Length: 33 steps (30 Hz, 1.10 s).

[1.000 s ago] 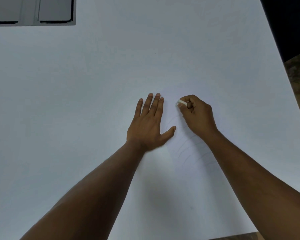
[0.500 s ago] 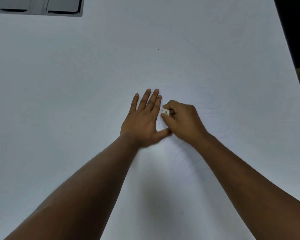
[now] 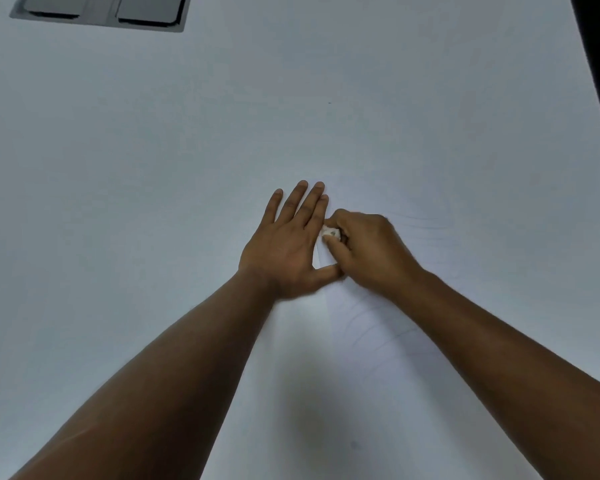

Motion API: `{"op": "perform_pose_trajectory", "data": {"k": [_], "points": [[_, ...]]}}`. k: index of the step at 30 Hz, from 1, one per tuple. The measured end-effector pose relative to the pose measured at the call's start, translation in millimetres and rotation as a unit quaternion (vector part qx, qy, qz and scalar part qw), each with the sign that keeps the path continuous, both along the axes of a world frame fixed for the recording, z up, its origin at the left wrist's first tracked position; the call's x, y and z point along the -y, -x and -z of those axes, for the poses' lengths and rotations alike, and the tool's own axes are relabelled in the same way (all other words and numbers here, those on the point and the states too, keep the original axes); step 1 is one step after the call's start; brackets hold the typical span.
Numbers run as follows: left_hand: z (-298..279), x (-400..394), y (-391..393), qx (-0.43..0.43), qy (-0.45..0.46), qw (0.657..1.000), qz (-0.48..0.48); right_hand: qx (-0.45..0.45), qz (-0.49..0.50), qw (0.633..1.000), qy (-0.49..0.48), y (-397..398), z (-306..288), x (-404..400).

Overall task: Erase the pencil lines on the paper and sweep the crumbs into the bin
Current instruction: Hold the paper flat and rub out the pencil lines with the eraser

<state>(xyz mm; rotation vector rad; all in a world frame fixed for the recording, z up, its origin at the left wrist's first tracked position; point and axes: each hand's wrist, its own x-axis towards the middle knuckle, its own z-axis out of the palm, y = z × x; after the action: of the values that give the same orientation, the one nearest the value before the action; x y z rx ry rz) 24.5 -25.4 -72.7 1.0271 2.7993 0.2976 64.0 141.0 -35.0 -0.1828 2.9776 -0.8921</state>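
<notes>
the left hand (image 3: 288, 244) lies flat with straight fingers on the smooth white paper (image 3: 378, 358). the right hand (image 3: 368, 247) pinches a small white eraser (image 3: 330, 233) on the paper, just beside the left fingers, and thin curved pencil lines (image 3: 378, 327) show near it. a grey panel (image 3: 99, 10) with two flat lids sits in the far left corner of the white table (image 3: 118, 168).

White table (image 3: 153, 168), grey recessed panel (image 3: 99, 10) far left, dark right edge

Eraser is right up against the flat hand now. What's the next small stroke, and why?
Probably rub the eraser back to the right, over the faint pencil lines beyond the right hand. That hand pinches the eraser beside the left hand's index finger, so little room remains that way. The left hand lies flat on the paper, and more lines show nearer the body.
</notes>
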Motion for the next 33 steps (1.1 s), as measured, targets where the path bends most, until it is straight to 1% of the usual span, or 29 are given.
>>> {"op": "perform_pose_trajectory", "data": {"k": [3,5,7,10,11,15,16,19,22,23,25,28,30,33], "points": [[-2.3,-0.5,-0.3,0.013,0.007,1.0,-0.005,-0.018,0.077,0.997,-0.024,17.9,0.7,-22.4],[-2.7,-0.8,0.0,0.015,0.009,1.0,-0.005,-0.031,0.104,0.994,-0.018,23.0,0.1,-22.6],[-1.4,-0.2,0.4,0.007,0.004,1.0,-0.002,-0.032,0.082,0.996,-0.011,14.3,1.1,-5.8],[-1.1,0.5,0.6,0.001,0.004,1.0,0.004,-0.009,0.031,0.999,-0.007,-2.6,1.6,8.8],[-1.7,0.0,0.6,0.003,0.006,1.0,0.002,-0.013,0.04,0.999,-0.015,-0.9,1.7,4.2],[-5.1,-1.0,-0.5,0.014,0.016,1.0,-0.006,-0.021,0.15,0.987,-0.051,19.3,3.9,-29.8],[-5.2,-1.0,-0.4,0.015,0.017,1.0,-0.005,-0.023,0.162,0.985,-0.053,20.6,3.8,-31.7],[-4.5,-0.4,-0.1,0.014,0.013,1.0,-0.005,-0.044,0.131,0.99,-0.037,14.0,4.2,-12.6],[-3.9,-1.3,-0.1,0.01,0.015,1.0,-0.002,-0.029,0.084,0.995,-0.042,4.4,5.8,4.7],[-3.9,-1.8,-0.7,0.01,0.015,1.0,-0.004,-0.036,0.093,0.993,-0.055,5.9,6.9,-0.1],[-5.5,-2.2,-0.9,0.014,0.019,1.0,-0.008,-0.056,0.148,0.985,-0.068,12.0,7.9,-20.1],[-6.6,-1.1,-0.5,0.016,0.027,0.999,-0.009,-0.048,0.214,0.975,-0.03,15.3,4.5,-49.2],[-6.3,-0.9,0.0,0.02,0.027,0.999,-0.006,-0.036,0.235,0.971,0.011,11.2,2.2,-55.4],[-5.6,-0.3,0.2,0.019,0.027,0.999,-0.006,-0.06,0.256,0.964,0.038,-0.6,4.0,-53.5]]}}
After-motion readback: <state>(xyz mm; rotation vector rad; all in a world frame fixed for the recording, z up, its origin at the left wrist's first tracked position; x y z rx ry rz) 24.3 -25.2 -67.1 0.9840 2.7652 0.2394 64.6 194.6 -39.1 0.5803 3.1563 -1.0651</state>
